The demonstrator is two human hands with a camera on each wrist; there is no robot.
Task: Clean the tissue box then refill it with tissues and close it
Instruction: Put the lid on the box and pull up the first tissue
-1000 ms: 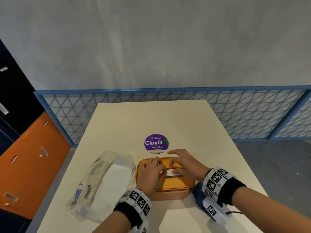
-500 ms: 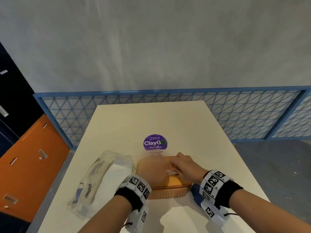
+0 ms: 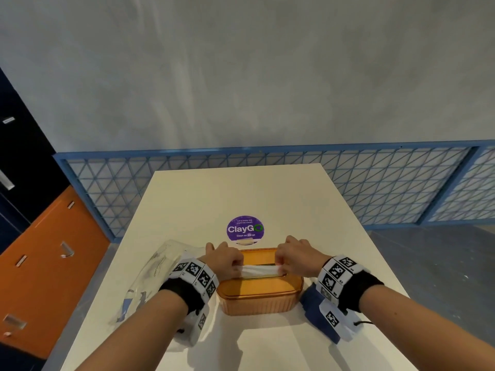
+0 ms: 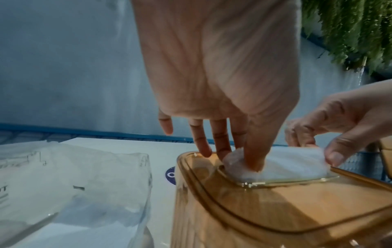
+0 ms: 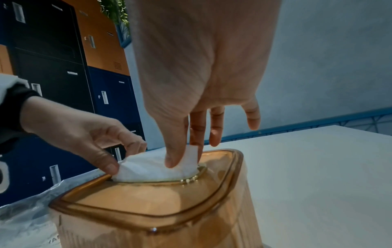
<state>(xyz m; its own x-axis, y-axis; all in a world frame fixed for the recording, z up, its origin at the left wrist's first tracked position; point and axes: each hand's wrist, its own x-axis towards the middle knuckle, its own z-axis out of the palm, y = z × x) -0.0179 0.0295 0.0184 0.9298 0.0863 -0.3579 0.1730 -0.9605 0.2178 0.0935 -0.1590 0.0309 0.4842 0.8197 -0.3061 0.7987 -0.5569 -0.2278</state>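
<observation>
An amber see-through tissue box (image 3: 258, 293) (image 4: 297, 209) (image 5: 161, 209) stands on the white table with its lid on. A white tissue (image 3: 261, 270) (image 4: 292, 165) (image 5: 148, 167) sticks up out of the slot in the lid. My left hand (image 3: 227, 261) (image 4: 246, 161) pinches the tissue's left end between thumb and forefinger. My right hand (image 3: 294, 259) (image 5: 184, 157) pinches its right end the same way. The tissue is stretched between the two hands just above the slot.
A crumpled clear plastic wrapper (image 3: 155, 279) (image 4: 70, 184) lies left of the box. A blue cloth (image 3: 318, 309) lies right of it, under my right wrist. A round purple sticker (image 3: 245, 228) sits on the table (image 3: 241, 191) behind the box. Blue mesh railing runs past the far edge.
Both hands were close together over the middle of the lid. They have moved apart to the slot's two ends and now hold the tissue spread between them.
</observation>
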